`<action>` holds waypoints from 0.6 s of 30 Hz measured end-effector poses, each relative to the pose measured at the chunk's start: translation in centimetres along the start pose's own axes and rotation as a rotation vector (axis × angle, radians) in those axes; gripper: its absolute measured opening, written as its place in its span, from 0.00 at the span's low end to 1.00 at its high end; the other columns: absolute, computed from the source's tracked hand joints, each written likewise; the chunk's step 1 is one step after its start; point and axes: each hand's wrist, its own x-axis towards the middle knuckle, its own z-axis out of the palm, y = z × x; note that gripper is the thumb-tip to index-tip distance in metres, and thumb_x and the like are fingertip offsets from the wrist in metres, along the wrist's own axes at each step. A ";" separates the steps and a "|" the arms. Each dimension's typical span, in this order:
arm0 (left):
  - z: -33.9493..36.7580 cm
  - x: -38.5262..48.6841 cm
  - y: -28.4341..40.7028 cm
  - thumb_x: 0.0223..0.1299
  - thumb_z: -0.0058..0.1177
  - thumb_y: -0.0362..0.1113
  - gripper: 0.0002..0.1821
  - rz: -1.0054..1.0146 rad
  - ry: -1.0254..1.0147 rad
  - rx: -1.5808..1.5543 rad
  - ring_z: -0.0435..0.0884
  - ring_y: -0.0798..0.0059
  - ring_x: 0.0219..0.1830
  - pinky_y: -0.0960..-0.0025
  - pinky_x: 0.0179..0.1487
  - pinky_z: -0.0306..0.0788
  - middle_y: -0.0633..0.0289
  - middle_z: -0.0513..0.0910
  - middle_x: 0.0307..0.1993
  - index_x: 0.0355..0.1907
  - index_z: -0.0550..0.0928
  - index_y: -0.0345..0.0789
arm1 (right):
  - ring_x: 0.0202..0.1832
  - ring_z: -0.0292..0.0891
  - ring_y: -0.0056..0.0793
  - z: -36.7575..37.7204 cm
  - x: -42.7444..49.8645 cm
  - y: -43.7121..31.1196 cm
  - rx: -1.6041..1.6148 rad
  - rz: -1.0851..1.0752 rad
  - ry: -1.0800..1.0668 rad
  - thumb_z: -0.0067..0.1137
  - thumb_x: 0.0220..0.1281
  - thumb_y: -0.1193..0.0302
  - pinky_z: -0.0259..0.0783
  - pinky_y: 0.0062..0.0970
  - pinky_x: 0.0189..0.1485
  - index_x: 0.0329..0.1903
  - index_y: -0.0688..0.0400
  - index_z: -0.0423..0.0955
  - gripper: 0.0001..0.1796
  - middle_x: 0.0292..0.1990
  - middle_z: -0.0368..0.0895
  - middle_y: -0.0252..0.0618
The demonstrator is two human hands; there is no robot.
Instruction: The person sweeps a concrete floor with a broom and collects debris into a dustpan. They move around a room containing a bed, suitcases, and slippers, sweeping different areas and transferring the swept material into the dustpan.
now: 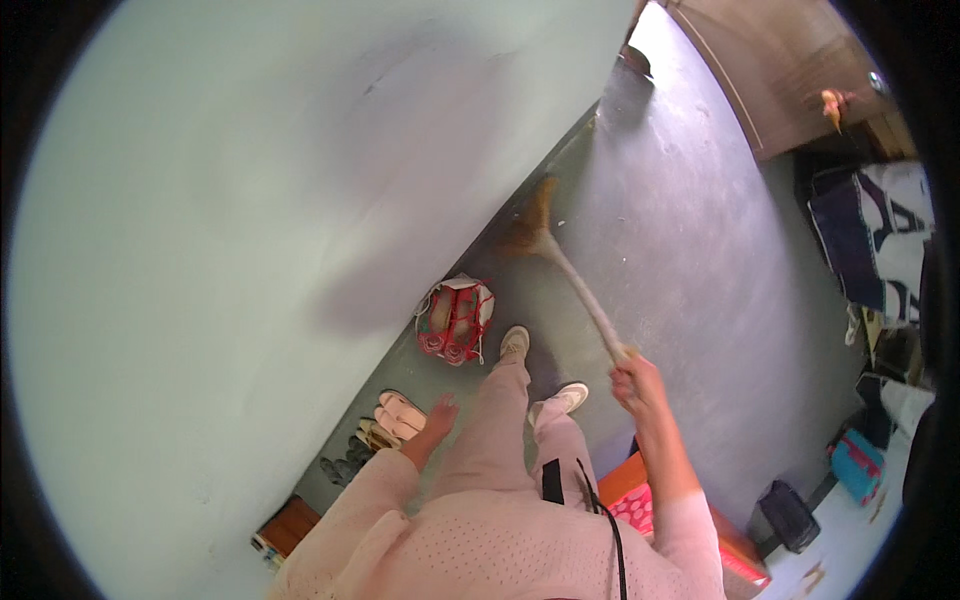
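My right hand (635,381) grips the end of a broom (581,289) with a long pale handle. The broom's brown bristles (534,225) are spread on the grey floor close to the foot of the wall. My left hand (444,414) hangs beside my left leg with nothing in it, its fingers somewhat apart. A red and white bag (454,319) with things inside stands against the wall, between the bristles and my left hand. Small pale bits (562,223) lie on the floor to the right of the bristles.
Pink slippers (401,416) and other footwear line the wall at lower left. An open door (757,67) and bright doorway lie at top right. Along the right side are a dark and white cloth (862,240), a blue bag (856,466) and a dark container (787,516).
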 end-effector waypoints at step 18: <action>-4.7 -4.7 6.0 0.63 0.42 0.45 0.29 -0.250 -0.142 -0.353 0.77 0.70 0.40 0.66 0.42 0.68 0.55 0.76 0.47 0.65 0.55 0.46 | 0.11 0.60 0.17 -14.5 -6.0 -8.4 -0.599 -0.199 0.458 0.48 0.43 0.82 0.54 0.21 0.09 0.32 0.60 0.72 0.09 0.14 0.67 0.32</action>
